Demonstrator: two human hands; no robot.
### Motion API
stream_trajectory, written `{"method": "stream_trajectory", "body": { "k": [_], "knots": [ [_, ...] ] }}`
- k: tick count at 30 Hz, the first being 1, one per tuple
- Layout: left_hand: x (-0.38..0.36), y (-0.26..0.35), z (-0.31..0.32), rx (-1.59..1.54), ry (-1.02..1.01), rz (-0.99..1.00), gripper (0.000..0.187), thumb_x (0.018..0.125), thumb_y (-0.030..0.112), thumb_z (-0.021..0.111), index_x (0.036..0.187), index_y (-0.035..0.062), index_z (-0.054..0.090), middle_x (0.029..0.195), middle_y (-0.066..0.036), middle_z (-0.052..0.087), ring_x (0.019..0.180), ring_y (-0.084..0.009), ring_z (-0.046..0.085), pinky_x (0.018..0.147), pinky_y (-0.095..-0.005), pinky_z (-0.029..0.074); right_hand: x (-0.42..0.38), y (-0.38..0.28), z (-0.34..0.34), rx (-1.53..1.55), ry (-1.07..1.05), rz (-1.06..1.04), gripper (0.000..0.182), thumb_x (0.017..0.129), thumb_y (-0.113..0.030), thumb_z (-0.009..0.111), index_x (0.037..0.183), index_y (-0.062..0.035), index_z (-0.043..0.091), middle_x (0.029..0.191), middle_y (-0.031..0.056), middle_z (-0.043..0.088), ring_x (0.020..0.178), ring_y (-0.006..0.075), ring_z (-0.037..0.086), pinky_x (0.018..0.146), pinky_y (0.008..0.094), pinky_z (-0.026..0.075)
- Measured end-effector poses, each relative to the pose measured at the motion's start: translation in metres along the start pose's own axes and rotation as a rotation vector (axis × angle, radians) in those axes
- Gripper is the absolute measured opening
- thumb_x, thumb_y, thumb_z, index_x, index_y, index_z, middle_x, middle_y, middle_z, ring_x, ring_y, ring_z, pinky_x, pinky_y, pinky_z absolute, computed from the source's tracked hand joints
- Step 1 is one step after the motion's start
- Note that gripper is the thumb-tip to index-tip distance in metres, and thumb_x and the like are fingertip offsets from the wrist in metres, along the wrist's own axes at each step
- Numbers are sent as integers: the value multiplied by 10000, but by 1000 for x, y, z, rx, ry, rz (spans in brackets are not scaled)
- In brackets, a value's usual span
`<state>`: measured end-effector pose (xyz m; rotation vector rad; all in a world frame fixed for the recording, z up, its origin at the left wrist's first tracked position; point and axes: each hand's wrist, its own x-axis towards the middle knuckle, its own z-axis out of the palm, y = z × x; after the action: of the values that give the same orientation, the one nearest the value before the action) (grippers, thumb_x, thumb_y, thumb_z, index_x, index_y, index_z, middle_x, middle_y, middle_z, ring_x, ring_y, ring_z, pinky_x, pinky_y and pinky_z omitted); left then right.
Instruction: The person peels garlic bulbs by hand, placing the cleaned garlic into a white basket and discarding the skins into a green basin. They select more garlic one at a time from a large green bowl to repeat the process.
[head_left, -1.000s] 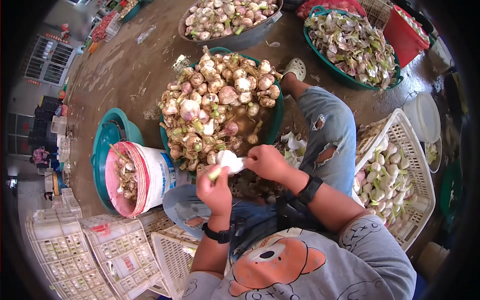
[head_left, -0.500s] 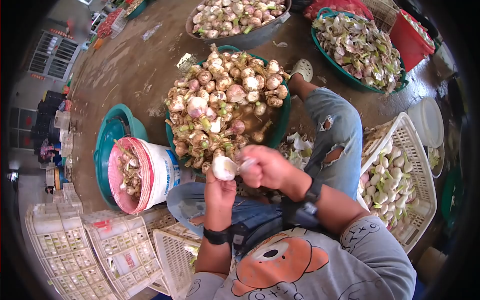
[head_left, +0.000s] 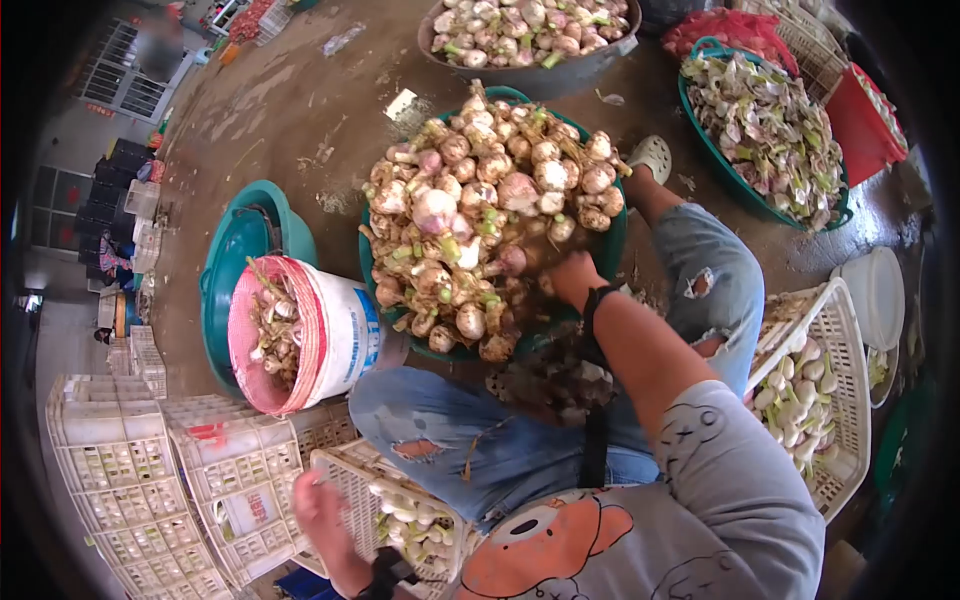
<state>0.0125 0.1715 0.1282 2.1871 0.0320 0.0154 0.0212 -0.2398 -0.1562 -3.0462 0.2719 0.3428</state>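
A large green tub [head_left: 618,240] stands in front of my legs, heaped with dirty garlic bulbs [head_left: 480,190] that have stems and roots. My right hand [head_left: 572,278] reaches to the tub's lower right part, beside the garlic; its fingertips are hidden, so I cannot tell if it grips a bulb. Down at the lower left, my left hand [head_left: 325,515] is held over the edge of a white crate [head_left: 350,480] of cleaned white garlic [head_left: 415,525]. Its fingers are apart and nothing shows in them.
To the left are a white bucket [head_left: 345,335] with garlic stems, a green basin [head_left: 225,270] and stacked crates [head_left: 110,470]. A crate of peeled-looking garlic [head_left: 850,400] lies at the right. Farther off stand a metal basin [head_left: 600,65] of garlic and a tub of husks [head_left: 765,130].
My hands have moved apart from the white bulb between them. The left has gone down to the crate at the lower left, the right forward into the tub. The view has shifted.
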Motion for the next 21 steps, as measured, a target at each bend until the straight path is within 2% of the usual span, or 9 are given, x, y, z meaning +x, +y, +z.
{"method": "stream_trajectory", "body": {
  "k": [2,3,5,7,8,10,12,16,21],
  "knots": [
    [3,24,61,-178,-322,-101,437,778,95,544,1199,61,431,1013,-93,547,771,-129,540,637,-232,460,3,-12,10,130,-314,98,233,836,-277,517,899,-100,655,956,124,631,853,312,608,686,408,462],
    [7,26,93,-294,-506,-82,488,802,100,543,1256,48,370,1205,-148,468,897,-192,564,704,-276,484,3,-17,3,125,-311,90,233,836,-277,517,899,-100,655,956,124,631,853,312,608,686,408,462],
    [11,19,156,-425,-777,-173,498,880,157,502,1313,34,289,1308,-166,347,926,-226,566,727,-302,487,-18,-23,-31,583,-310,153,271,886,-260,443,912,-85,648,1030,152,606,866,323,602,731,438,453],
    [10,18,209,-604,-874,-474,608,904,358,469,1351,42,206,1352,-167,256,916,-234,560,705,-309,480,-47,-33,-74,729,-224,130,254,877,-237,442,883,-76,639,990,154,610,842,319,604,718,435,458],
    [8,19,230,-647,-789,-563,572,891,411,472,1295,38,315,1224,-143,417,840,-196,562,643,-276,466,-59,-39,-86,881,-120,110,238,867,-214,442,854,-67,629,951,156,613,818,315,605,705,433,462],
    [19,17,256,-736,-808,-607,477,876,435,489,1161,53,468,941,-69,560,662,-129,544,521,-219,421,-83,-51,-87,713,138,-185,198,827,-200,468,774,-54,591,846,153,604,780,319,600,674,418,470],
    [22,26,264,-485,-771,-428,485,841,410,562,1148,44,483,791,8,542,538,-62,477,442,-177,362,-110,-61,-112,654,324,-256,136,773,-174,500,724,-64,562,767,130,587,696,291,610,618,401,483],
    [10,27,266,-393,-669,-293,312,833,316,594,1012,62,560,664,28,513,439,-42,400,365,-186,284,-126,-77,-124,576,271,-103,137,750,-183,526,700,-59,560,641,109,575,578,289,603,519,376,483],
    [18,15,256,-425,-701,-470,309,826,258,586,1053,51,558,722,7,552,456,-45,425,361,-185,280,-113,-81,-101,525,289,-119,184,775,-191,547,707,-22,573,619,131,593,508,251,587,461,329,477]
  ]
}}
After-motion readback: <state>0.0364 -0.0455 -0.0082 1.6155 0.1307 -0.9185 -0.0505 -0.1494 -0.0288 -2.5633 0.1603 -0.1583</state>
